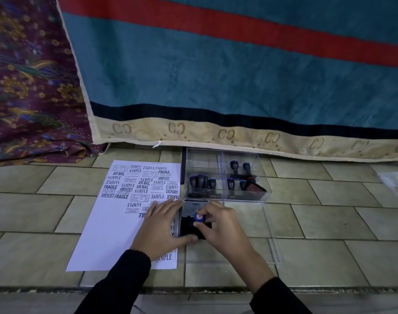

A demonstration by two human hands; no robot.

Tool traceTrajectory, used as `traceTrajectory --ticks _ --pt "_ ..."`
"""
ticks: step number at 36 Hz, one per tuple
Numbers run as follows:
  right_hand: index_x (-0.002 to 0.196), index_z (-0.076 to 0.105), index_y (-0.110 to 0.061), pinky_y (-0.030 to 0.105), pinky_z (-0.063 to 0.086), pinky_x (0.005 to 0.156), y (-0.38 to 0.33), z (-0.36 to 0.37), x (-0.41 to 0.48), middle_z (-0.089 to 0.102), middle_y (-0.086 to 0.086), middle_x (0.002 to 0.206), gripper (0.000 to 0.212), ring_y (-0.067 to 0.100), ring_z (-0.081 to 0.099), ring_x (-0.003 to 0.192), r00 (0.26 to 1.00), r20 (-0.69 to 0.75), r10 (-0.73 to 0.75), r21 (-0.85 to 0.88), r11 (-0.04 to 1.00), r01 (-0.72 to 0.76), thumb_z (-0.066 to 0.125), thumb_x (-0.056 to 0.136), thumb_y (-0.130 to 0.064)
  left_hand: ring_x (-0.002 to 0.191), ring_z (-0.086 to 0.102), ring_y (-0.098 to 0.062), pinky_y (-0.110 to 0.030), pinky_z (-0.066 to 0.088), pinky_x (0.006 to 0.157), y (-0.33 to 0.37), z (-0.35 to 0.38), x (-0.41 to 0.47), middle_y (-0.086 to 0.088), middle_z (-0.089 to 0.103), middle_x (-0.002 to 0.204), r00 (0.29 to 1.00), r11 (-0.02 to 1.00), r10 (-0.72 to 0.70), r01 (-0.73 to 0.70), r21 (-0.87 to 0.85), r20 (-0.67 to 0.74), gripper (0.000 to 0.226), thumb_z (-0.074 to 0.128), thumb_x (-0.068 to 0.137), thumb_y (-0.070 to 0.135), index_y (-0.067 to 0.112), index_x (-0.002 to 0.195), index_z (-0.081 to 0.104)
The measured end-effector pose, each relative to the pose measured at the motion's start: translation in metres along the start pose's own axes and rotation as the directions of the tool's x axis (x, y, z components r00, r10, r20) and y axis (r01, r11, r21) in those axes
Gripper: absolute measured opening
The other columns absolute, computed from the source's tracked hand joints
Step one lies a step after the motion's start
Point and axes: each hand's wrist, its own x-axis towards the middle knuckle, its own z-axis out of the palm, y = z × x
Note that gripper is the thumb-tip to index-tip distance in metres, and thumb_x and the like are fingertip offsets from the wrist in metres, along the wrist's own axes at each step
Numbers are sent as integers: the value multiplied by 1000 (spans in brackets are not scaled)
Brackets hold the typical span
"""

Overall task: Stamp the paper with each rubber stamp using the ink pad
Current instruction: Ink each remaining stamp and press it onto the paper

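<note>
Paper (116, 234): 1 white sheet on floor tiles, many marks, its right edge under the left fingers. Left hand (161, 230): fingers straight, flat, slightly spread — thumb against the near edge of the ink pad (189, 228). Stamp (199, 217): blue cap pinched by right hand (223, 225) fingertips, base on the pad. Clear box (225, 177) of stamps — just beyond the right fingers.

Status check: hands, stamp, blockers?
Left hand flat on paper. Right hand grips stamp on ink pad. Nothing in the way.
</note>
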Motion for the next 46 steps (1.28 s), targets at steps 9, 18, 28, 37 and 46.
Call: traceTrajectory --ticks 9,18,28,37,46 --pt "86 66 -7 9 53 75 -3 1 -6 65 3 92 16 10 64 78 1000 17 23 20 1000 -23 76 74 -10 125 40 6 -31 27 107 11 -27 1 19 51 135 946 612 -315 267 -745 80 38 35 93 60 44 122 55" --pt "97 65 -11 23 56 76 -3 1 -3 64 1 99 18 10 63 80 999 14 37 -28 999 -37 72 80 -14 121 52 -7 -30 37 103 -50 -61 -19 8 62 125 830 733 -472 182 -656 -297 23 51 97 21 30 114 64" --pt "101 64 -10 30 56 81 -48 35 31 63 6 99 20 16 63 86 993 57 -103 113 989 96 69 82 -13 110 54 -38 -52 39 97 -122 -60 -51 -14 61 120 785 863 -455 505 9 -420 49 34 83 36 11 116 60" --pt "102 63 -7 41 52 85 -78 84 65 61 13 103 20 26 61 90 982 175 -67 125 991 45 65 84 -12 116 52 -35 -51 30 103 -121 -58 -52 -10 59 128 773 847 -467 531 35 -429 49 35 82 34 14 120 59" --pt "107 62 -7 33 50 83 -81 96 76 60 14 107 23 26 58 96 972 231 -43 66 997 29 64 84 -12 118 49 -32 -47 25 105 -117 -57 -49 -6 57 130 772 850 -464 526 27 -435 47 35 82 33 18 121 57"
